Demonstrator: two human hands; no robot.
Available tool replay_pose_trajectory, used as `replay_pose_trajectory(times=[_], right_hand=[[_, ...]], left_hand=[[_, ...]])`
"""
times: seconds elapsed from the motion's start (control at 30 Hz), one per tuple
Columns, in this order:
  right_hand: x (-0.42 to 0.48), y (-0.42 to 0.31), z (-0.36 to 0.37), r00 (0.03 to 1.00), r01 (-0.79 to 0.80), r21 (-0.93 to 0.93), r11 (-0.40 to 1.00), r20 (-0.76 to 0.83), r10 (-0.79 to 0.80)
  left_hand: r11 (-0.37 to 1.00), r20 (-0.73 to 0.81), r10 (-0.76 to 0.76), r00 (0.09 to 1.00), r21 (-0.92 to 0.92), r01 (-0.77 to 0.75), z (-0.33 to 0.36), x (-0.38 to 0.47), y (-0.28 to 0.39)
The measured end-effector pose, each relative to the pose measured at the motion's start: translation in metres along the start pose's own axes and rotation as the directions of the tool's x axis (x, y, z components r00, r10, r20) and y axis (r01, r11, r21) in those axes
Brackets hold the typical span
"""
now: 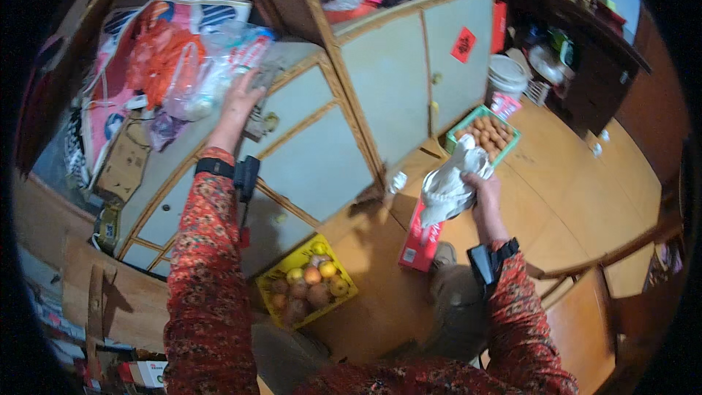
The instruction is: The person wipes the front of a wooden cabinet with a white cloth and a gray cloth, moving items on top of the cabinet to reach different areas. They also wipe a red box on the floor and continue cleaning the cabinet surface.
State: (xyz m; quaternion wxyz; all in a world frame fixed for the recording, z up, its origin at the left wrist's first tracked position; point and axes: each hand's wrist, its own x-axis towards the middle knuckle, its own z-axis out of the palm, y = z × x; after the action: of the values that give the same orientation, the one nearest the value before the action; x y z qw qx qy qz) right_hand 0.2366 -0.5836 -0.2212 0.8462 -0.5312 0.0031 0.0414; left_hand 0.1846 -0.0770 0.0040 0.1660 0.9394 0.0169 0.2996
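Observation:
My left hand (239, 100) reaches over the edge of a cabinet top (200, 134), its fingers at a heap of clear plastic bags (211, 79). Whether the fingers grip anything there cannot be told. Beside that heap lie an orange-red plastic bag (159, 60) and a purple bag (165, 129), on a pink patterned cloth bag (118, 99). A crumpled white cloth or bag (452, 184) is gripped in my right hand (485, 192). It hangs above a red box (422, 241) and partly covers a green crate (510, 148) of round brown items, possibly eggs.
On the floor a yellow crate (351, 288) holds several fruits, between the cabinet and my legs. A white bucket (507, 77) stands by the dark table (592, 77). A wooden chair (581, 318) is at the lower right. A flattened cardboard box (125, 159) lies at the left.

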Motion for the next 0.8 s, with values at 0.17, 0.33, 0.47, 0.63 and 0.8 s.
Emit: replay_pose_trajectory(times=[0.17, 0.33, 0.47, 0.63, 0.8], right_hand=[[-0.006, -0.013, -0.121, 0.938, -0.022, -0.039, 0.999, -0.348, 0.007], [-0.032, -0.002, -0.203, 0.930, 0.049, -0.022, 0.999, -0.364, -0.054], [-0.045, -0.003, -0.259, 0.906, 0.043, 0.044, 0.998, -0.423, -0.020], [-0.052, -0.014, -0.305, 0.840, -0.025, 0.173, 0.985, -0.530, 0.114], [-0.044, -0.001, -0.289, 0.922, -0.030, 0.248, 0.968, -0.368, 0.123]], left_hand=[[1.000, -0.007, -0.026, 1.000, 0.005, 0.026, 0.002, 0.004, -0.009], [0.993, 0.063, -0.050, 0.997, -0.105, 0.056, -0.003, 0.006, -0.007], [0.984, 0.084, -0.042, 0.996, -0.170, 0.056, -0.006, 0.004, -0.007], [0.910, 0.137, -0.200, 0.970, -0.340, 0.236, -0.002, 0.007, -0.014], [0.991, 0.036, -0.124, 0.992, -0.050, 0.126, -0.001, 0.005, -0.011]])
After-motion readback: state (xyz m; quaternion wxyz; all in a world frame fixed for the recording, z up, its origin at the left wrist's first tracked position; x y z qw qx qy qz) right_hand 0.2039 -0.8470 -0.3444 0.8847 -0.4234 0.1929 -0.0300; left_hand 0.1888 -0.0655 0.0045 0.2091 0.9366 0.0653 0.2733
